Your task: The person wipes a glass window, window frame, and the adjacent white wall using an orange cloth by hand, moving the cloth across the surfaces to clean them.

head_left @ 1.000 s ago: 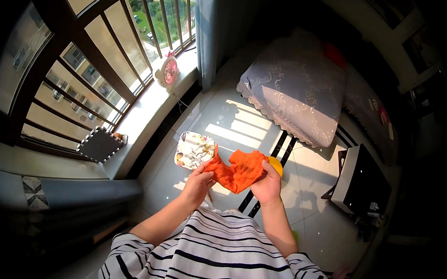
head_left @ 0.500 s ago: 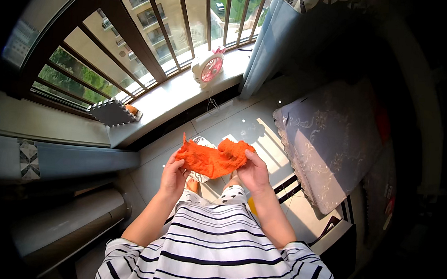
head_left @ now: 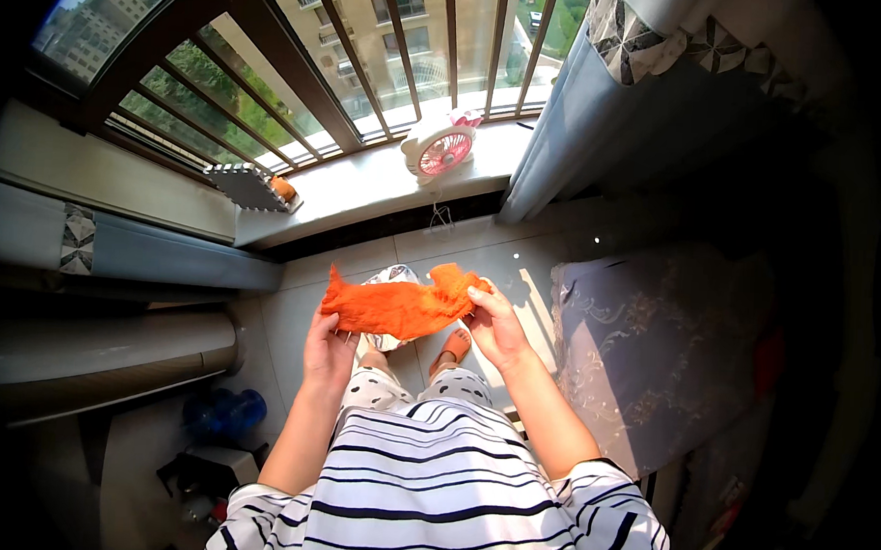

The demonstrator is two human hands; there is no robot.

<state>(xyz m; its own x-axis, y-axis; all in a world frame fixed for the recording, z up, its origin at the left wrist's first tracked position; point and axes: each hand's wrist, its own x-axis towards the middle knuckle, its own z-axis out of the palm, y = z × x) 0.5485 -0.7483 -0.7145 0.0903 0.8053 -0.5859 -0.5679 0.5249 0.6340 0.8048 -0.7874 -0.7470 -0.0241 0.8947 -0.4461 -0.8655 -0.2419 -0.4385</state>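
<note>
A crumpled orange cloth (head_left: 395, 308) is stretched out sideways in front of my waist, held up off the floor. My left hand (head_left: 329, 351) grips its left end, the thumb lying on top. At the right end, my right hand (head_left: 497, 325) pinches the bunched part between thumb and fingers. The cloth sags a little between the hands and looks thin and wrinkled. Behind it, a white patterned thing (head_left: 394, 275) on the floor is partly hidden, and I cannot make out its kind.
A white and pink fan (head_left: 444, 153) stands on the windowsill (head_left: 351, 188), with grey foam tiles (head_left: 251, 187) farther left. Blue curtains (head_left: 557, 133) hang beside the barred window. A lace-edged cover (head_left: 644, 353) lies at the right. A blue water bottle (head_left: 226, 415) sits at lower left.
Both hands still hold the cloth, and its left part is spread flatter and wider. My left hand has shifted slightly left. The view has turned, bringing the blue bottle into sight.
</note>
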